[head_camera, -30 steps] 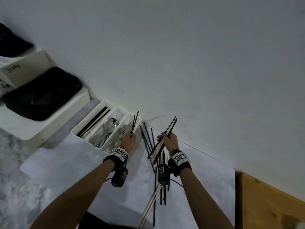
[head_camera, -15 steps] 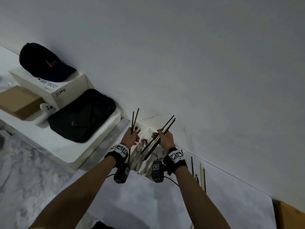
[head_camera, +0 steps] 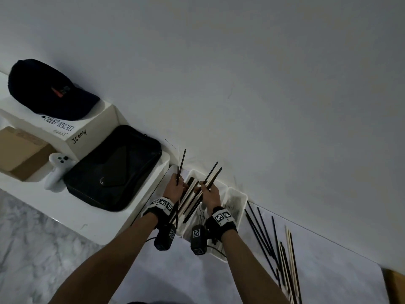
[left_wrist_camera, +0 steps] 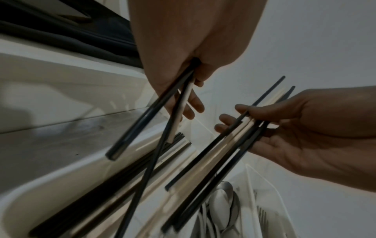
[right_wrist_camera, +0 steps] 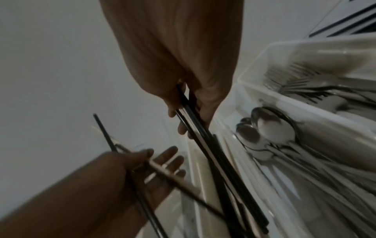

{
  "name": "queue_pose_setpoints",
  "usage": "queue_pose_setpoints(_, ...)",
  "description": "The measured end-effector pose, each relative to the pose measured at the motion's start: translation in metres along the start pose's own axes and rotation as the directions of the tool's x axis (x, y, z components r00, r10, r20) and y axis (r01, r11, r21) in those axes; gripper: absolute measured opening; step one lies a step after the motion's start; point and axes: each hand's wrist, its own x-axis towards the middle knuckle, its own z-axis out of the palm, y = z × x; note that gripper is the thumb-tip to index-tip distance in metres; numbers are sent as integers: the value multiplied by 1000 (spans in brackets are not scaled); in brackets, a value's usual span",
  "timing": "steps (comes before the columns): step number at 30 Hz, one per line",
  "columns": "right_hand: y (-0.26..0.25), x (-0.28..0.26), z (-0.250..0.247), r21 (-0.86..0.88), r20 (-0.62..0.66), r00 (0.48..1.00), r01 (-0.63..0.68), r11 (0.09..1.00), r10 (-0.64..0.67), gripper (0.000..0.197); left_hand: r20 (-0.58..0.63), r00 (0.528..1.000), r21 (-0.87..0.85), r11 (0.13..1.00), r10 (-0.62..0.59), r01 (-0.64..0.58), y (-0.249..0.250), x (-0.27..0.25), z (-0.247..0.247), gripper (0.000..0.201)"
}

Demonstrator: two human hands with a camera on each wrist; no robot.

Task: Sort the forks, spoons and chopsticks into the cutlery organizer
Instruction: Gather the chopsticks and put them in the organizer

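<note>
Fingers of left hand (head_camera: 174, 188) pinching chopsticks (head_camera: 181, 163), right hand (head_camera: 210, 195) gripping bundle (head_camera: 210, 177)

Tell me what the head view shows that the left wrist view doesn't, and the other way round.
Only the head view shows the cap, the controller and the loose chopsticks lying on the table, to the right of the organizer.

Only the left wrist view shows the spoons and forks clearly in their compartments, and a pale chopstick among the left hand's dark ones.

Both show the left hand and right hand each holding chopsticks over the organizer.
</note>
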Motion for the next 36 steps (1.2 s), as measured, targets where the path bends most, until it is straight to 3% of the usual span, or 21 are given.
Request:
queue_pose_setpoints(3, 14, 5, 9, -194, 76, 994, -65, 979, 81, 25, 64, 998, 153, 988, -22, 12, -9, 5, 2, 14)
queue_pose_setpoints(6, 20, 5, 7, -421, 138, 983, -50, 906, 118, 28, 181, 979, 297, 954, -89, 32, -27, 9, 2, 20)
queue_pose_setpoints(9, 25, 8, 0, -448, 189, 966, -76, 891, 177, 35, 300, 940, 414, 910, -161, 23, -42, 12, 1, 45)
queue_pose_setpoints(11, 28, 10, -7, -438, 196, 959, -102, 893, 205, 38, 317, 933, 479, 878, -171, -2, -47, 11, 2, 51)
queue_pose_setpoints(14, 26, 4, -21, -537, 160, 981, -7, 843, 110, 39, 312, 939, 520, 854, -146, -40, -38, 0, 3, 57)
queue_pose_setpoints(16, 27, -3, -34, -649, 156, 988, 100, 754, 3, 39, 352, 924, 524, 849, -148, -64, -37, -7, 4, 74)
queue_pose_setpoints(20, 41, -19, -60, -797, 209, 978, 170, 579, 1, 72, 447, 873, 657, 734, -193, -175, -43, -26, 5, 119)
queue_pose_setpoints(25, 67, -39, -73, -855, 208, 977, 161, 494, 43, 111, 438, 867, 810, 523, -237, -267, -64, -55, 10, 147)
queue_pose_setpoints(28, 80, -46, -71, -868, 207, 978, 174, 465, 19, 114, 372, 892, 848, 486, -258, -213, -74, -69, 14, 145)
queue_pose_setpoints(32, 89, -52, -69, -853, 182, 983, 170, 493, -25, 117, 324, 914, 829, 538, -242, -152, -81, -77, 17, 142)
queue_pose_setpoints(36, 92, -53, -68, -870, 183, 983, 176, 461, -29, 121, 306, 926, 820, 555, -221, -138, -79, -77, 17, 134)
